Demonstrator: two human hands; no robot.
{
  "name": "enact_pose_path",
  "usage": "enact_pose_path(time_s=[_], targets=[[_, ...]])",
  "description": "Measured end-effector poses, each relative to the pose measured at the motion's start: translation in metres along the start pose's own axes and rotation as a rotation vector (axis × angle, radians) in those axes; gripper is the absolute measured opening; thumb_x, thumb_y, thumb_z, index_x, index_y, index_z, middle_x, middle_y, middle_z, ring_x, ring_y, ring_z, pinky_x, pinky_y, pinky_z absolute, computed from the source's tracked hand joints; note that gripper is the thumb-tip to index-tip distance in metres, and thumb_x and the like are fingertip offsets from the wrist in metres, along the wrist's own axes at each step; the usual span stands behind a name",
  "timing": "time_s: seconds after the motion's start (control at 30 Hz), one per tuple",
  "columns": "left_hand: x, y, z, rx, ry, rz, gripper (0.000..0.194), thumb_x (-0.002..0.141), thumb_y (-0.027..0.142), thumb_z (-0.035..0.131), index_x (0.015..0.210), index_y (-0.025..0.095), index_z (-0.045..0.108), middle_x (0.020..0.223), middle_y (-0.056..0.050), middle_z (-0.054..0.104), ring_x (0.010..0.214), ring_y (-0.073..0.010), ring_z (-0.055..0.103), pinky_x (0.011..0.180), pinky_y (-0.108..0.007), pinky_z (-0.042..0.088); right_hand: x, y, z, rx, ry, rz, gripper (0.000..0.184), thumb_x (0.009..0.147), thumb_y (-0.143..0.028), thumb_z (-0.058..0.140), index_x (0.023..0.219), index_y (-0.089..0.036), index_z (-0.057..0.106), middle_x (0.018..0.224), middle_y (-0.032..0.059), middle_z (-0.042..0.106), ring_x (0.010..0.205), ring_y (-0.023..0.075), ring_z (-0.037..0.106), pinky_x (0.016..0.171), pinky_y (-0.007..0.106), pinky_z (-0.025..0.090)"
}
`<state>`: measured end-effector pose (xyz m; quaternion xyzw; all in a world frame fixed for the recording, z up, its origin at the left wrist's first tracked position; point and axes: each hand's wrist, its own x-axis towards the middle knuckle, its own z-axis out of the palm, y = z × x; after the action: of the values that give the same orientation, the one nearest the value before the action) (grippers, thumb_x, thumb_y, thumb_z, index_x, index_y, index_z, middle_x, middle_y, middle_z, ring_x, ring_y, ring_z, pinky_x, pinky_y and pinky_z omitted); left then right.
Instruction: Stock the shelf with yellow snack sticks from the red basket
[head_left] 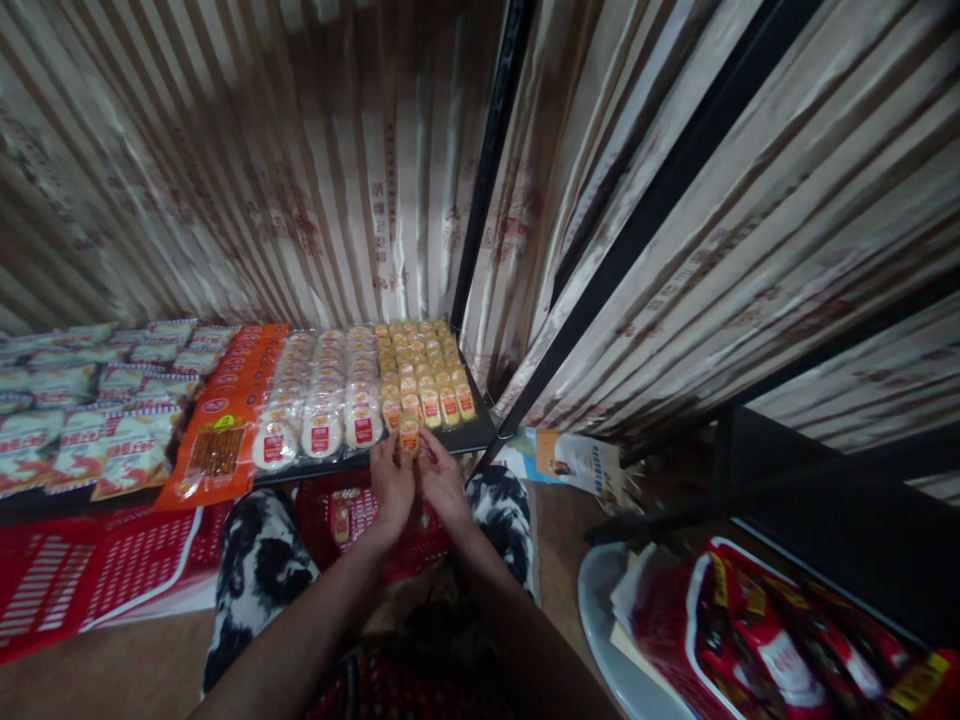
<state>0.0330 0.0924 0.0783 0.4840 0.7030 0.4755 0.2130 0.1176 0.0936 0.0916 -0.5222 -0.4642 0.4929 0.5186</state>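
Note:
Both of my hands meet at the front edge of a dark shelf. Between the fingertips of my left hand and my right hand is a small yellow wrapped snack cake with an orange and red label. Just beyond it lie rows of the same small yellow snack cakes. Left of these run rows of round white wrapped cakes with red labels. Below my hands, between my knees, a red basket contains some wrapped pieces, partly hidden by my forearms.
Orange packets and white snack bags cover the shelf's left part. Black metal posts stand before a pleated curtain. Another red basket sits lower left. At lower right, red packages fill a basket beside a pale basin.

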Motion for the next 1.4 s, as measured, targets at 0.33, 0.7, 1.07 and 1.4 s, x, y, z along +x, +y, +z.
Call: enact_pose_path(time_s=[0.33, 0.7, 1.07, 1.4], targets=[[0.018, -0.005, -0.006, 0.144, 0.023, 0.025, 0.032, 0.082, 0.025, 0.047, 0.111, 0.016, 0.054, 0.100, -0.009, 0.061, 0.095, -0.0221, 0.057, 0.087, -0.038, 0.046, 0.016, 0.010, 0.022, -0.430, 0.054, -0.227, 0.051, 0.078, -0.009, 0.042, 0.124, -0.025, 0.059, 0.109, 0.0083, 0.058, 0.098, 0.0186, 0.057, 0.092, 0.033, 0.047], [0.029, -0.012, -0.005, 0.146, -0.006, 0.106, 0.035, 0.084, 0.023, 0.044, 0.116, 0.014, 0.053, 0.099, -0.011, 0.059, 0.088, -0.0214, 0.057, 0.081, -0.036, 0.048, 0.024, 0.023, 0.025, -0.488, 0.034, -0.319, 0.049, 0.084, -0.014, 0.042, 0.131, -0.023, 0.052, 0.110, 0.0105, 0.055, 0.100, 0.0204, 0.054, 0.093, 0.035, 0.045], [0.031, -0.020, -0.001, 0.093, -0.014, 0.162, 0.038, 0.085, 0.025, 0.044, 0.122, 0.016, 0.047, 0.100, -0.008, 0.057, 0.089, -0.0195, 0.056, 0.083, -0.035, 0.047, 0.030, 0.031, 0.029, -0.521, 0.071, -0.343, 0.041, 0.085, -0.017, 0.041, 0.124, -0.019, 0.052, 0.113, 0.0116, 0.054, 0.105, 0.0211, 0.051, 0.094, 0.038, 0.043], [0.031, -0.028, -0.002, 0.052, -0.022, 0.179, 0.029, 0.084, 0.027, 0.047, 0.111, 0.017, 0.049, 0.087, -0.003, 0.054, 0.077, -0.0162, 0.055, 0.074, -0.031, 0.048, 0.027, 0.035, 0.029, -0.519, 0.116, -0.369, 0.012, 0.086, -0.020, 0.042, 0.091, -0.021, 0.053, 0.094, 0.0059, 0.051, 0.088, 0.0179, 0.051, 0.082, 0.032, 0.045]])
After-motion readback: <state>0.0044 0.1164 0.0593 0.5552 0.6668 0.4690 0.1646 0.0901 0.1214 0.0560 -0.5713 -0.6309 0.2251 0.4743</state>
